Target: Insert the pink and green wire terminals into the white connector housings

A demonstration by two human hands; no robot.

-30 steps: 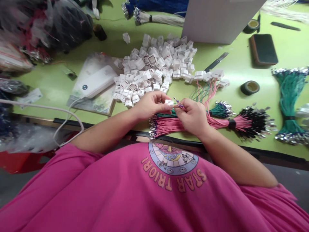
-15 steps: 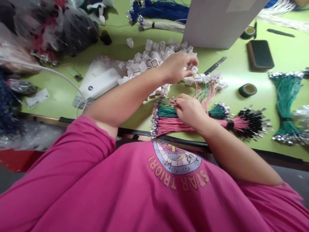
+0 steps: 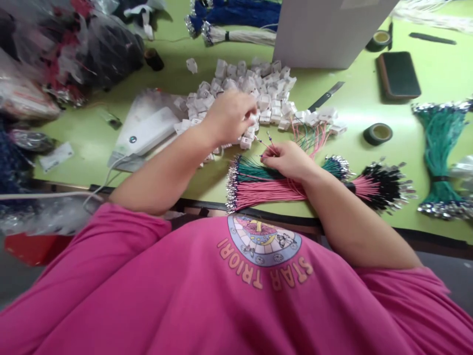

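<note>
My left hand (image 3: 232, 116) is over the pile of white connector housings (image 3: 271, 91), fingers curled down; what lies under its fingertips is hidden. My right hand (image 3: 290, 160) pinches a few thin wires (image 3: 271, 144) whose metal-tipped ends stick up toward the left. Below it lie a bundle of pink wires (image 3: 262, 191) and green wires (image 3: 254, 170), with silver terminals at their left ends. Just beyond the right hand, several white housings (image 3: 314, 117) with pink and green wires attached sit in a row.
A grey-white box (image 3: 314, 34) stands behind the pile. Right of it are a cutter knife (image 3: 327, 96), tape rolls (image 3: 378, 133) and a phone (image 3: 399, 75). A green wire bundle (image 3: 439, 153) lies far right. Plastic bags (image 3: 107, 44) and a white device (image 3: 153, 128) are at left.
My left hand has moved left from the wired housings to the loose pile, and the housing at its fingertips no longer shows. My right hand still pinches wires, their ends now more visible.
</note>
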